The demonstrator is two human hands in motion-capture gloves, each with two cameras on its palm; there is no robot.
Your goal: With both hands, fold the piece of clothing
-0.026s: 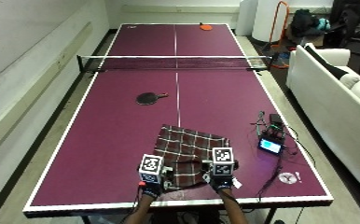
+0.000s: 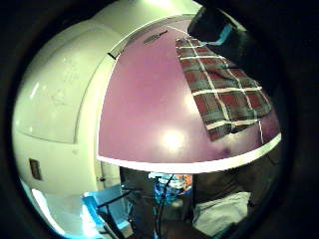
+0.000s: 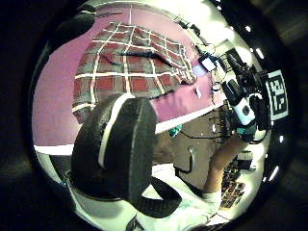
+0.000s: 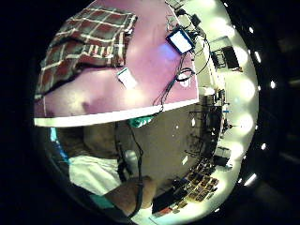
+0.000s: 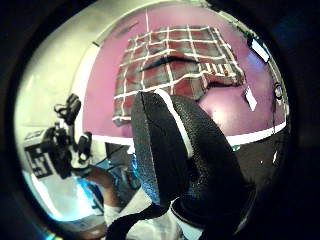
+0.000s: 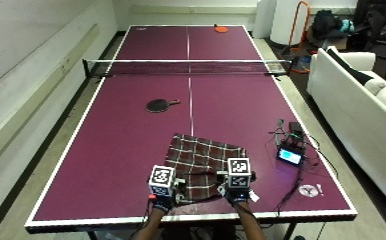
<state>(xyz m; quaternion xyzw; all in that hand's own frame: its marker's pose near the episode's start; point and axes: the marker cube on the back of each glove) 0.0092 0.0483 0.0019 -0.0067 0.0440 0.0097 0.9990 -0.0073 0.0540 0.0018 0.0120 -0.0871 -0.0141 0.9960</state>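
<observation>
A red, grey and white plaid cloth [image 6: 203,165] lies spread on the purple table [image 6: 113,160] near its front edge, a little rumpled. My left hand [image 6: 161,199] hovers at the cloth's near left corner and my right hand [image 6: 238,194] at its near right corner. Both palm cameras see the cloth [image 3: 130,67] [image 5: 175,60] lying flat some way off, with nothing between glove and fabric. A gloved left thumb [image 3: 120,149] and a right thumb [image 5: 180,150] stand relaxed in front of the cameras. Neither hand holds anything.
A small device with a lit screen [image 6: 290,156] and cables lies right of the cloth, with a white tag [image 4: 125,77] near the right hand. A black paddle [image 6: 160,105] lies mid-table, the net [image 6: 188,67] crosses farther off, and a white sofa [image 6: 359,100] stands at the right.
</observation>
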